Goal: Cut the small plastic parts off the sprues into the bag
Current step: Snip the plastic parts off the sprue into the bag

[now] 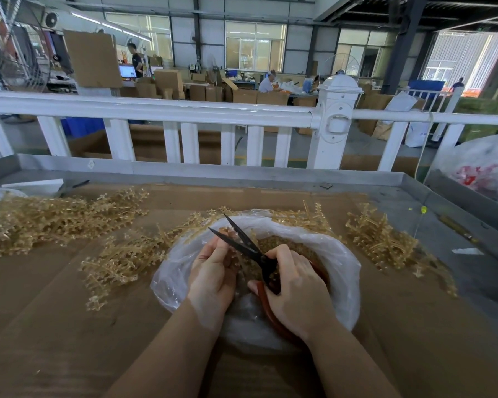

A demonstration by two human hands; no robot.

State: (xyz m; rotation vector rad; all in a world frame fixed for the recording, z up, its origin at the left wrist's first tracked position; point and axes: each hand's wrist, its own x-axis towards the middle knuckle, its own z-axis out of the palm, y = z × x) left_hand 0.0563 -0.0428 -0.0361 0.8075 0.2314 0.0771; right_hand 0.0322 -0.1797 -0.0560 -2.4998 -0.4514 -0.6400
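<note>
Holding the scissors (249, 248) by their red handles, the right hand (295, 294) points open blades up-left over the bag (339, 271). Left hand (213, 274) pinches a sprue (227, 235) just beside the blades, its long axis seemingly running away from the body. More sprues (55, 222) lie left and right on the counter (69, 326), leaving room to swing.

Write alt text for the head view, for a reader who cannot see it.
A right hand holds open black scissors with red handles over a clear plastic bag of small tan parts, while the left hand holds a tan plastic sprue between the blades.
</note>
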